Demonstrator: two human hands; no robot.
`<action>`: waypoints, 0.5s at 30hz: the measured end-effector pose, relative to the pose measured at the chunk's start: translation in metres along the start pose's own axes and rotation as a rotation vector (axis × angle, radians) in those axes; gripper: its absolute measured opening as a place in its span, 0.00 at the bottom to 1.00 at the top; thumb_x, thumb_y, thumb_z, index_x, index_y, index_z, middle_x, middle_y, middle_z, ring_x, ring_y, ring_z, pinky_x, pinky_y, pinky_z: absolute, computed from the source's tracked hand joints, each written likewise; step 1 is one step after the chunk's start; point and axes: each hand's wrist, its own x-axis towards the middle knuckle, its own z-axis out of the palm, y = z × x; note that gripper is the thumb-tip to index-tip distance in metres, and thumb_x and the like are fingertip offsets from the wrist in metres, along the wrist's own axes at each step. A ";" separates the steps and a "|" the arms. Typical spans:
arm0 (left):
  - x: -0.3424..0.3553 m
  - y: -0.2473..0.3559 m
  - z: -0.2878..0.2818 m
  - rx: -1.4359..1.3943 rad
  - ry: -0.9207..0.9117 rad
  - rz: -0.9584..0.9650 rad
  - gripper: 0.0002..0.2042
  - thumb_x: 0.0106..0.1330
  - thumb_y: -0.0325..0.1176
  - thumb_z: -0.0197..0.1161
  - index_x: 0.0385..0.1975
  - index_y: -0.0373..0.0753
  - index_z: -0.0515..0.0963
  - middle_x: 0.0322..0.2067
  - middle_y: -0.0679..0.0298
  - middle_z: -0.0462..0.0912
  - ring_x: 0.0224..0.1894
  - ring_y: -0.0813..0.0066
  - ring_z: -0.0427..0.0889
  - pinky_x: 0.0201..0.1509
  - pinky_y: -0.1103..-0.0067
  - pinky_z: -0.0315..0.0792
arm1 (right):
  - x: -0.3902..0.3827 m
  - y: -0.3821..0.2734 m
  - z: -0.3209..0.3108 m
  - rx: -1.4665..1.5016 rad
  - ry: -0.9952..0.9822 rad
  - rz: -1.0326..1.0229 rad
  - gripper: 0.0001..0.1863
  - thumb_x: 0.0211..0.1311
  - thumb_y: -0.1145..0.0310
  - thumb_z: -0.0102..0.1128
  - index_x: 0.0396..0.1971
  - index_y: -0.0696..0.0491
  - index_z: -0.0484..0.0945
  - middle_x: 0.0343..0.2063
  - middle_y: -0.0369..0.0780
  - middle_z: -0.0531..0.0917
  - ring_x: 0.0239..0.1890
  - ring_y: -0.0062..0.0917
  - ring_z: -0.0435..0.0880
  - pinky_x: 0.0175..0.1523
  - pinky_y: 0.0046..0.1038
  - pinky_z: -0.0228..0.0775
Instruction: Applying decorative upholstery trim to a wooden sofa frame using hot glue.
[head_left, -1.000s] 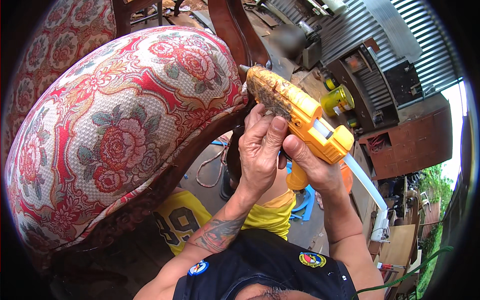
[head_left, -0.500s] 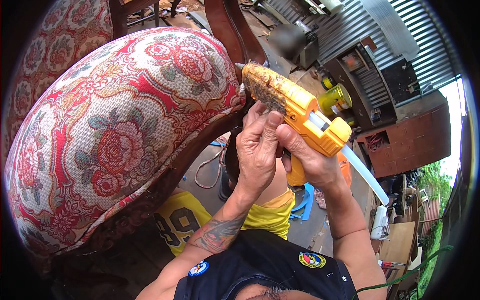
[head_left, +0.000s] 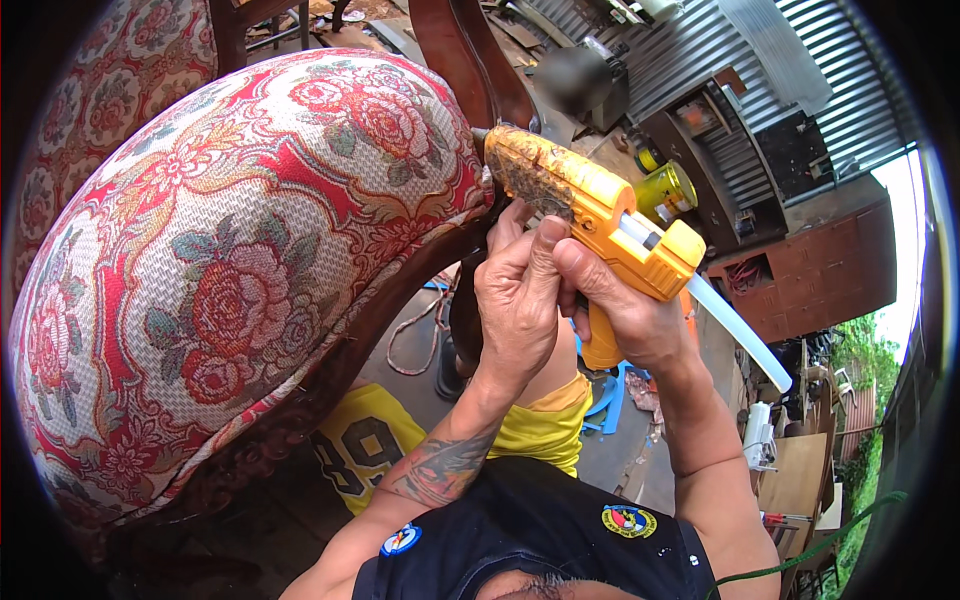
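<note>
My right hand (head_left: 635, 315) is wrapped around the handle of a yellow glue gun (head_left: 590, 185), its thumb along the side. Dark, dried residue coats the gun's front half. From its rear sticks out a long, whitish-blue glue stick (head_left: 740, 335). The nozzle points left, at the fabric edge of an upholstered chair seat (head_left: 250, 310) with a red floral pattern; I cannot tell whether it touches. Close under the gun's front, my left hand (head_left: 515, 300) is closed beside the seat's carved wooden frame (head_left: 385, 290). Its fingertips are partly hidden, and so is anything they pinch.
A dark wooden chair leg or post (head_left: 470, 60) rises beyond the nozzle. On the floor lie a looped cord (head_left: 415, 370) and blue scraps (head_left: 605, 405). A yellow-green can (head_left: 668, 193) and wooden cabinets (head_left: 810, 265) stand to the right. Behind them is corrugated metal sheeting (head_left: 690, 60).
The glue gun's rear and the glue stick have swung slightly down and right along with my right hand. My left hand keeps nearly the same place and pose.
</note>
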 end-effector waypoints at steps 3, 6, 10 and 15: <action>0.000 0.001 0.001 0.034 0.017 0.007 0.19 0.80 0.41 0.59 0.36 0.27 0.84 0.53 0.43 0.78 0.60 0.65 0.74 0.64 0.70 0.68 | 0.000 0.001 0.000 0.017 0.003 0.011 0.16 0.73 0.56 0.66 0.44 0.55 0.84 0.21 0.30 0.79 0.19 0.10 0.75 0.21 0.17 0.66; -0.001 0.001 0.000 0.011 -0.002 -0.020 0.19 0.80 0.41 0.60 0.36 0.28 0.84 0.46 0.48 0.81 0.59 0.66 0.74 0.68 0.67 0.64 | 0.000 0.001 -0.001 0.008 0.007 0.022 0.16 0.73 0.56 0.67 0.43 0.55 0.83 0.21 0.30 0.79 0.19 0.10 0.76 0.21 0.17 0.67; 0.001 -0.001 0.000 0.006 -0.035 -0.022 0.19 0.79 0.42 0.60 0.36 0.29 0.85 0.38 0.53 0.81 0.57 0.67 0.73 0.71 0.66 0.62 | -0.001 -0.002 -0.001 0.000 0.027 0.041 0.16 0.72 0.56 0.67 0.42 0.55 0.83 0.21 0.30 0.79 0.19 0.11 0.76 0.21 0.17 0.68; 0.000 0.000 -0.004 0.023 -0.033 -0.030 0.18 0.79 0.41 0.60 0.38 0.28 0.84 0.43 0.49 0.82 0.59 0.64 0.74 0.69 0.67 0.63 | 0.000 -0.001 0.000 0.002 0.019 0.036 0.16 0.72 0.57 0.68 0.42 0.56 0.83 0.21 0.30 0.79 0.19 0.11 0.76 0.21 0.17 0.68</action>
